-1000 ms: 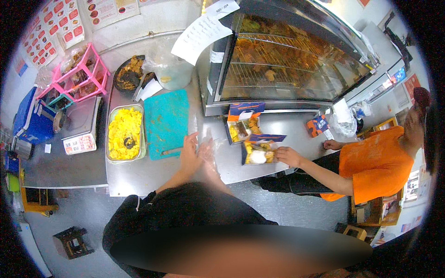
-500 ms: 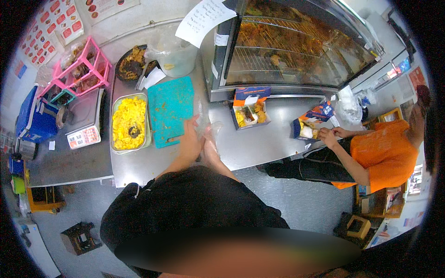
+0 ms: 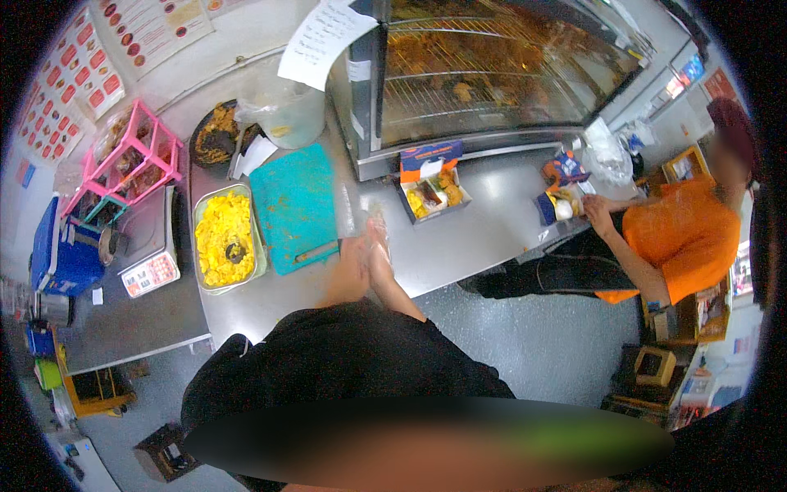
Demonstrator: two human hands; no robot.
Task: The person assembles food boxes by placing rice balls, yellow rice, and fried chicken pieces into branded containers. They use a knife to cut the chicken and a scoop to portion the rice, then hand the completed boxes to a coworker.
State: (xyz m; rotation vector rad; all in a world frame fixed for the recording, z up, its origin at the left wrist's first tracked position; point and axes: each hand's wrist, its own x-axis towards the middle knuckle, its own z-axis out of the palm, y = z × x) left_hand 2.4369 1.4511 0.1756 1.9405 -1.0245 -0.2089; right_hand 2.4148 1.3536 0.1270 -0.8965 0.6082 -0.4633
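My two hands are close together over the counter's front edge, just right of the teal cutting board. Loose clear plastic, like a disposable glove, covers my right hand (image 3: 378,246), whose fingers point away from me and look stretched out. Beside its wrist, my left hand (image 3: 351,266) is smeared by motion, so its fingers cannot be made out. The cutting board (image 3: 291,197) has crumbs on it and a brown stick-like handle (image 3: 317,252) lies at its near edge. Left of it stands a tray of yellow chopped food (image 3: 221,225) with a dark round spot in it.
An open meal box (image 3: 434,201) with food stands right of my hands, before a glass heated cabinet (image 3: 500,82). A dark pan (image 3: 215,135) and a plastic tub (image 3: 291,115) are behind the board. At right a person in orange (image 3: 680,230) handles another box (image 3: 561,203).
My left hand has drawn back from the board's edge toward my right wrist and is now blurred. The view has shifted a little. The co-worker's hands remain at the box.
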